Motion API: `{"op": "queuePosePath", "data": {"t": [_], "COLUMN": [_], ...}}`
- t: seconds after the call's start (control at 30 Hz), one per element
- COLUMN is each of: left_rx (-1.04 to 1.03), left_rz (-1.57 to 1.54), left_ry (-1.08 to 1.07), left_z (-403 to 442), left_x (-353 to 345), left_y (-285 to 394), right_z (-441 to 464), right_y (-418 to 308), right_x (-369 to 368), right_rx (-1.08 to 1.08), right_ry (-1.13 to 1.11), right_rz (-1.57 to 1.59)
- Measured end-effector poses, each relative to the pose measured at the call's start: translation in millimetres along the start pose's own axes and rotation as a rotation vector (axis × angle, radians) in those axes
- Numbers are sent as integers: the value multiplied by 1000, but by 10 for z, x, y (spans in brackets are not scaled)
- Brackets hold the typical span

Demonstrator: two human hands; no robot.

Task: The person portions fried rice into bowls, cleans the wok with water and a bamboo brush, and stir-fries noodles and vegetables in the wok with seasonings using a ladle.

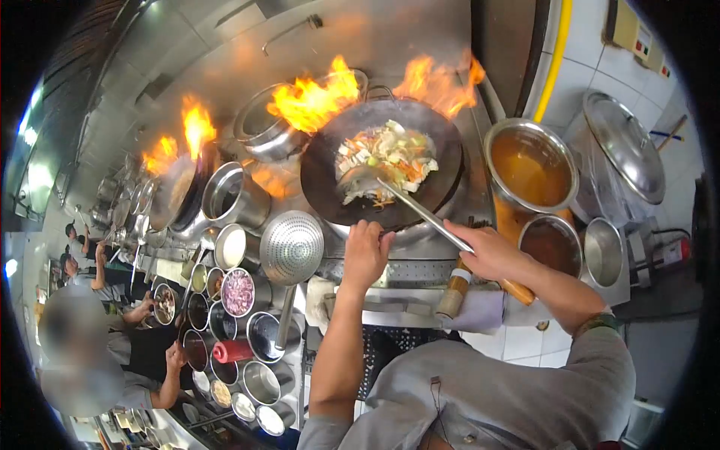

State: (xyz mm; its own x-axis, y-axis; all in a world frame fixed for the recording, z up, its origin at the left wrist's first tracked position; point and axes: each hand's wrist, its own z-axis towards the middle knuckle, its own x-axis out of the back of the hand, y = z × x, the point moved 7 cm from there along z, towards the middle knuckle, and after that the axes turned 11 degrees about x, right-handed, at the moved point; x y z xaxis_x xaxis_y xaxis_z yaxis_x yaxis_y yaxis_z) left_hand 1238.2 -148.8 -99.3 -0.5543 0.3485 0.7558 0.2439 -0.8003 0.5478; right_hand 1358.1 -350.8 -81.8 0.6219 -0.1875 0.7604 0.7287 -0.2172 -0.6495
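Note:
A dark wok (319, 180) sits on the burner in front of me, with chopped cabbage and carrot strips (397, 157) in it. My right hand (487, 251) is wrapped round the shaft of a long metal ladle (420, 210), whose wooden end sticks out below the hand. The ladle's bowl rests among the vegetables. At the wok's near edge, my left hand (366, 251) has its fingers curled over the rim; the exact grip point is partly hidden. A perforated strainer (292, 244) lies left of that hand, over metal containers.
Flames (319, 97) rise behind the wok and at a second wok (176, 191) on the left. Right of the stove stand a pot of amber liquid (531, 166) and a lidded pot (622, 146). Seasoning containers (238, 292) crowd the left, where a co-worker (142, 360) stands. A bamboo brush (454, 292) lies below my right hand.

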Motion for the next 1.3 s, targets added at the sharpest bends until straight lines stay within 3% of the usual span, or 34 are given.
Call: {"op": "queuePosePath", "data": {"t": [0.1,0.2,0.23,0.33,0.37,0.43,0.47,0.53,0.63,0.97,1.07,1.1,1.13,1.17,1.2,1.23,1.27,1.3], "left_rx": [-36,-31,-32,-119,-21,-47,-60,-86,-35,38,35,23,24,110,63,30,-4,8], "left_rz": [2,1,3,54,-27,-29,-30,9,-59,-34,-51,-62,-71,-2,-16,-20,-21,-16], "left_ry": [47,-3,-40,32,-10,22,39,27,40,79,82,93,110,-64,5,88,172,149], "left_z": [-117,-95,-83,-172,-299,-175,-134,-117,115,-109,-78,-71,-78,-64,-138,-213,-312,-491], "left_x": [-21,-28,-59,21,116,98,38,-139,-229,-353,-382,-400,-355,-425,-331,-234,-121,-5], "left_y": [77,70,62,92,181,172,204,298,559,396,424,431,441,380,452,520,563,589], "right_z": [203,505,477,49,-7,-94,-71,-48,-177,-342,-365,-350,-298,-227,-162,-66,-68,-129], "right_y": [79,262,383,221,206,91,205,545,684,462,400,450,526,598,635,586,496,460], "right_x": [-4,52,67,405,456,577,649,687,886,542,605,570,542,489,410,304,140,39], "right_rx": [23,-111,-117,11,51,133,-157,-150,-269,-211,-149,-112,-135,-157,-180,-220,-272,-211], "right_ry": [136,29,-12,60,159,357,294,344,445,515,572,573,589,604,620,559,566,571], "right_rz": [-97,-191,-57,-69,-86,-121,16,30,443,633,1008,1267,1272,1277,1281,924,785,916]}}
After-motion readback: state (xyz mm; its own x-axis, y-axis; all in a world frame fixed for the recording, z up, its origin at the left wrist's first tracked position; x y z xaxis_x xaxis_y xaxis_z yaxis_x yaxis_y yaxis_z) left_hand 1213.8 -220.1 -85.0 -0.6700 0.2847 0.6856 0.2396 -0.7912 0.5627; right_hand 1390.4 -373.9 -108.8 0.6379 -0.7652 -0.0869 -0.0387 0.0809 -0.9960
